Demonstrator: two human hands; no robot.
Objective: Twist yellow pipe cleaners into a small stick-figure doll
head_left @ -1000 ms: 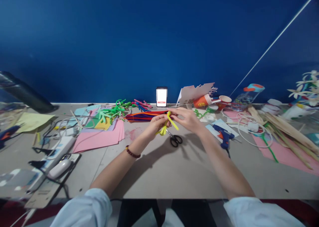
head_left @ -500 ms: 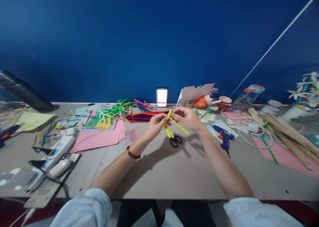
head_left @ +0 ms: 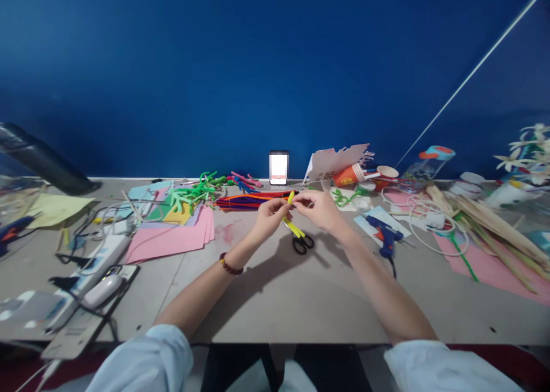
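Note:
Both my hands meet above the middle of the table, pinching a bent yellow pipe cleaner [head_left: 293,226]. My left hand [head_left: 270,216] grips its folded part from the left, fingers closed. My right hand [head_left: 318,208] pinches its upper end from the right, fingers closed. Black-handled scissors [head_left: 303,243] lie on the table just below the hands. A bundle of red, orange and dark pipe cleaners [head_left: 251,200] lies just behind my left hand.
Pink paper sheets [head_left: 172,237] and green pipe-cleaner shapes [head_left: 193,192] lie at left, with a power strip and cables [head_left: 101,254]. A phone [head_left: 278,167] stands against the blue wall. A blue glue gun [head_left: 384,231], paper cups [head_left: 350,174], white cord and pale sticks [head_left: 485,220] lie at right.
The long free end of the yellow pipe cleaner that stuck out lower right has been folded in. My hands have drawn closer together, the right one moving left.

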